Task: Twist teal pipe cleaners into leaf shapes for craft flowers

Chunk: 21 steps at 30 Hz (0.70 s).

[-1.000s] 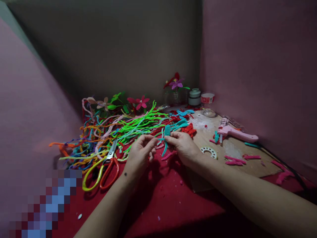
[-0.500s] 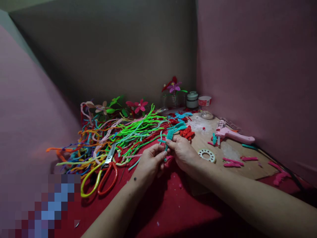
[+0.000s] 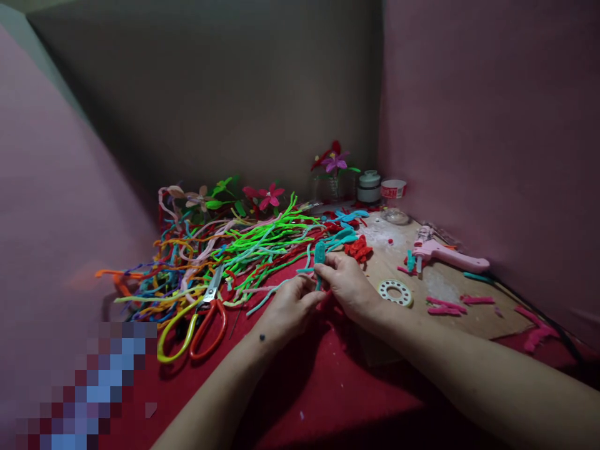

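Note:
Between my two hands, a teal pipe-cleaner piece (image 3: 319, 252) stands upright, its fuzzy top a flat petal-like shape. My left hand (image 3: 293, 306) is closed around its lower end, fingertips pinched together. From the other side my right hand (image 3: 349, 284) pinches it just below the wide part. The fingers hide its lower portion. Loose pipe cleaners (image 3: 267, 240) in bright green, pink, red and light blue lie just beyond my hands. Scissors (image 3: 206, 319) with one yellow and one red handle rest left of my left hand.
A pink glue gun (image 3: 445, 255) lies on a brown board (image 3: 492, 322) at the right, near a white ring-shaped spool (image 3: 395, 292) and pink scraps (image 3: 445, 307). Pipe-cleaner flowers (image 3: 269, 196), a grey jar (image 3: 369, 186) and a clear cup (image 3: 394, 190) stand at the back.
The teal piece now stands straighter, its wide top turned to show more of its face. Both hands stay close together on it. The whole view has shifted slightly.

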Each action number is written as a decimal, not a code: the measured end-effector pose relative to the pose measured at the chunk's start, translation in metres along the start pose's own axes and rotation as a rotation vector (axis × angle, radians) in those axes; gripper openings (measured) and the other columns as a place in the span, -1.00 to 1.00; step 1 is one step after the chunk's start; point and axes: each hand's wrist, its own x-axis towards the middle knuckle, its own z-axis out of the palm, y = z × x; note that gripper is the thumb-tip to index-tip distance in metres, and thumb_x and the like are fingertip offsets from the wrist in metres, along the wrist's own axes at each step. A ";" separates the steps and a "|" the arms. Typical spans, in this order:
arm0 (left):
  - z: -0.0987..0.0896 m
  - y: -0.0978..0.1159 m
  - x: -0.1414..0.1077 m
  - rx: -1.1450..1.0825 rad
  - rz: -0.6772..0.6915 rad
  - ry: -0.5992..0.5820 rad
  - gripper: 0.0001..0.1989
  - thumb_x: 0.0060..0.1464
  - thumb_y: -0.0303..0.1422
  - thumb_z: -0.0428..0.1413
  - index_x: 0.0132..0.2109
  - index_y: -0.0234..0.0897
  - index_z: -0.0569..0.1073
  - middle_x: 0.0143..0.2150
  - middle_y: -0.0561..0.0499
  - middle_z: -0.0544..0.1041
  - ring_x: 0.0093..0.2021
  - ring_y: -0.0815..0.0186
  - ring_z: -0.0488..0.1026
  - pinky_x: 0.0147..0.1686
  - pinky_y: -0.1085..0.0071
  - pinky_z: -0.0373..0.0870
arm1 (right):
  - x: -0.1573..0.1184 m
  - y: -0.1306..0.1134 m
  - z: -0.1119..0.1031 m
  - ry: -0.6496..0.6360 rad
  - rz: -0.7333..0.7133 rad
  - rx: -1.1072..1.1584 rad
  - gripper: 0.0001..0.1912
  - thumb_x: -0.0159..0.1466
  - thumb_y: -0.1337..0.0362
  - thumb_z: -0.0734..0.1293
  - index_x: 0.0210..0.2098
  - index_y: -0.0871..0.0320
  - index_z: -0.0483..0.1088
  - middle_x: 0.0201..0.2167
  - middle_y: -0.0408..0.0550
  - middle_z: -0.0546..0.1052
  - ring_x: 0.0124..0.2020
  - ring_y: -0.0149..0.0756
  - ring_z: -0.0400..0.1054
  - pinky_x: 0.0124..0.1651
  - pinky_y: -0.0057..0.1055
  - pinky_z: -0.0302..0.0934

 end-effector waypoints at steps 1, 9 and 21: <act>-0.004 0.001 0.000 0.016 0.005 -0.011 -0.79 -0.17 -0.31 0.15 -0.42 -0.29 0.28 -0.71 0.24 0.20 -0.77 0.56 0.07 -0.76 0.59 -0.02 | 0.001 0.000 -0.001 0.015 -0.018 -0.024 -0.81 -0.01 0.30 0.28 -0.68 0.17 0.19 -0.74 -0.28 0.21 -0.66 -0.51 0.06 -0.56 -0.50 -0.06; -0.027 0.002 0.006 -0.021 0.151 0.162 -0.79 -0.09 -0.26 0.12 -0.48 -0.32 0.32 -0.71 0.19 0.23 -0.73 0.54 0.10 -0.71 0.57 0.02 | 0.001 0.002 -0.002 -0.200 0.106 0.061 -0.73 -0.01 0.24 0.33 -0.70 0.19 0.18 -0.77 -0.28 0.18 -0.71 -0.54 -0.01 -0.60 -0.50 -0.13; -0.034 -0.004 0.009 -0.142 0.209 0.178 -0.76 -0.15 -0.27 0.19 -0.32 -0.33 0.45 -0.46 0.10 0.42 -0.52 0.49 0.27 -0.49 0.54 0.18 | -0.003 0.000 -0.001 -0.248 0.200 0.059 -0.80 -0.07 0.26 0.36 -0.65 0.24 0.28 -0.74 -0.25 0.24 -0.70 -0.56 0.04 -0.61 -0.53 -0.05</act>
